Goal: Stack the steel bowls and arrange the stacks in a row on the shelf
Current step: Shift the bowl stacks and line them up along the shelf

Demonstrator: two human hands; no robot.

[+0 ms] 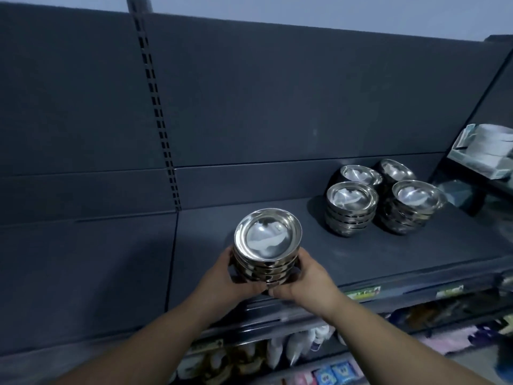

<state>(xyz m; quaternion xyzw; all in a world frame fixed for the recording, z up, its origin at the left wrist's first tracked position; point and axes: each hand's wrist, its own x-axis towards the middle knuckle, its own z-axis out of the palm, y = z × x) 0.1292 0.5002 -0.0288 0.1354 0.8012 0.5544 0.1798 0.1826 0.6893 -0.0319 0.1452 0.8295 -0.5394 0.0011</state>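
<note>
A stack of several shiny steel bowls [267, 245] is held over the front part of the dark shelf [347, 254]. My left hand [230, 276] grips its left side and my right hand [301, 279] grips its right side, thumbs meeting under the front. Whether the stack rests on the shelf or hangs just above it I cannot tell. Further right and back stand several other stacks of steel bowls: one in front left [351, 208], one in front right [413, 205], and two behind them [361, 175] [395, 169].
The dark back panel [277, 107] rises behind the shelf, with a slotted upright [158, 112] at the left. A side rack with pale packaged goods [483, 151] juts in at the right. Below the shelf edge hang packets and coloured goods [305, 351].
</note>
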